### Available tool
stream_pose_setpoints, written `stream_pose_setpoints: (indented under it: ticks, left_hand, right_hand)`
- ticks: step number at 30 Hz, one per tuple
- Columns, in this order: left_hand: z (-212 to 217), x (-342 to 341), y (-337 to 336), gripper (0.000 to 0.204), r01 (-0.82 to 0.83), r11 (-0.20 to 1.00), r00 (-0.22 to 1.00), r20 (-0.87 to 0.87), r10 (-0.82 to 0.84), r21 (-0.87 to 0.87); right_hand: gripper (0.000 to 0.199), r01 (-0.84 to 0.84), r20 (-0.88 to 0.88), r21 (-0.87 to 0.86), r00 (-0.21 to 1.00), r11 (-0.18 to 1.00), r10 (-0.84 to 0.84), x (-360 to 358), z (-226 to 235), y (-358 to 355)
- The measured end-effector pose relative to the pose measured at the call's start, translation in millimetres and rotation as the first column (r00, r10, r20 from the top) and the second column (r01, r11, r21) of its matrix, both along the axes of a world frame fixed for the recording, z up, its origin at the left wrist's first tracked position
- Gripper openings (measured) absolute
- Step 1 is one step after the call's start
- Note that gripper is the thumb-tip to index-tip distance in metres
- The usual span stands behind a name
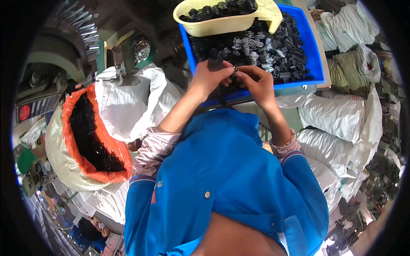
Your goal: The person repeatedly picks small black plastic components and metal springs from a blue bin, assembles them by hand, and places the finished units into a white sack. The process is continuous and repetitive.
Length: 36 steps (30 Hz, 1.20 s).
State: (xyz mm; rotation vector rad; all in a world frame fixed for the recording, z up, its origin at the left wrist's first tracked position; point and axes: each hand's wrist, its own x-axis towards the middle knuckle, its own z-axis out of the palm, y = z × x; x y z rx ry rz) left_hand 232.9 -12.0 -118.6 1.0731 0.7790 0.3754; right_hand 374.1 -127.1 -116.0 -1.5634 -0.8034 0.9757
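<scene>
Hands met over one blue tray (314,64) of black parts and springs.
Left hand (209,77) and right hand (256,83) together pinched one small part (235,70); one yellow tub (222,23) sat behind.

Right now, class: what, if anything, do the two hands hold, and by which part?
Both hands, left hand and right hand, pinch one small dark part between fingertips; which end cannot be told.

Black plastic parts (294,47) and silvery springs (252,45) are held in a blue tray (314,64); a pale yellow scoop (222,23) is seen above. An orange-lined sack (81,136) is filled with black pieces, and white sacks (329,115) are seen beside.
</scene>
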Motion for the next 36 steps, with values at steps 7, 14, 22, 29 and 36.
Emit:
stream_pose_setpoints:
  ticks: [7,14,22,29,36]
  left_hand:
    - [-18.1,16.4,-0.1,0.024,0.057,0.998,0.998,-0.007,-0.057,-0.029]
    - [-8.7,19.9,-0.7,0.027,0.138,0.988,0.99,-0.026,-0.14,-0.071]
    - [-6.2,27.5,-8.3,0.031,0.134,0.991,0.99,-0.047,-0.135,-0.02]
    - [-14.9,30.0,-5.1,0.02,0.156,0.984,0.986,0.041,-0.16,0.085]
    - [-7.8,24.9,1.0,0.022,-0.02,0.996,0.991,0.13,0.03,-0.082]
  right_hand:
    - [0.015,0.121,0.019,0.092,0.992,0.988,-0.123,6.1,-15.5,-4.5]
    - [0.015,0.183,-0.019,0.133,0.983,0.974,-0.182,5.0,-15.7,-7.1]
    - [0.018,0.163,0.085,0.168,0.98,0.972,-0.179,10.9,-17.1,-7.7]
    - [0.017,0.16,0.268,0.124,0.945,0.979,-0.188,34.1,-18.7,-25.9]
    - [0.021,0.286,0.922,-0.072,0.384,0.955,-0.045,119.6,-38.7,-47.1]
